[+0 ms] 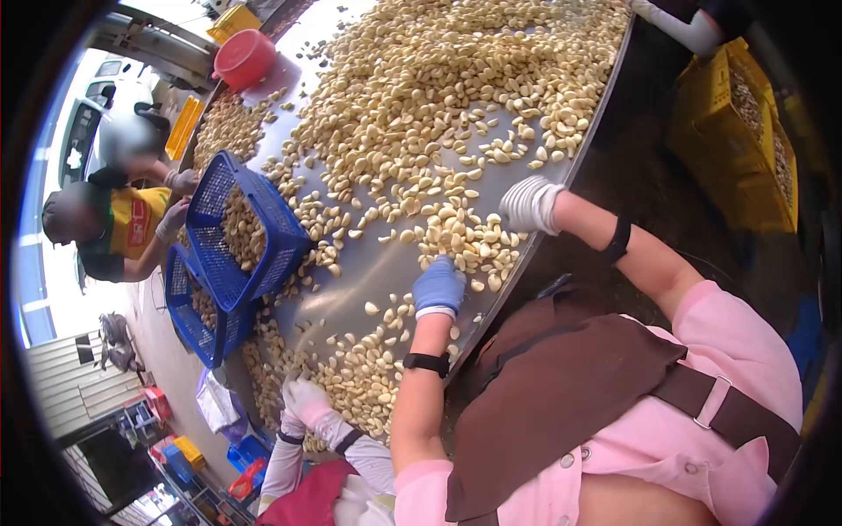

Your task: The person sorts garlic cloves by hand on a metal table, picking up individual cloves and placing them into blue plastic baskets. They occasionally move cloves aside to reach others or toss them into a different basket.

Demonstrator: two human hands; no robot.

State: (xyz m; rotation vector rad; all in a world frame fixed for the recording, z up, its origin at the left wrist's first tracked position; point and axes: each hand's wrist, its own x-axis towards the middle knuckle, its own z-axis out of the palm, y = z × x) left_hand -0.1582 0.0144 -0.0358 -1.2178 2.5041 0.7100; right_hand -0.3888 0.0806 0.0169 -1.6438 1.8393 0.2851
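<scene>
My left hand [440,285], in a blue glove, is at the near edge of a small heap of pale peeled cloves [456,237] on the metal table [351,294]. Its fingers are bent and closed among the cloves; what they hold, if anything, is hidden. My right hand [531,206] wears a white glove and is raised by the table's near edge, right of that heap. Its fingers are curled together, and I cannot make out anything inside them. A much larger pile of cloves [412,88] spreads over the table beyond both hands.
Two blue baskets [294,230] with cloves stand at the far edge, near a person [132,219] in gloves. A co-worker's gloved hands [307,399] touch cloves at lower left. A red bowl [245,60] is at upper left, yellow crates [732,149] at right. Another arm [680,26] reaches in at top right.
</scene>
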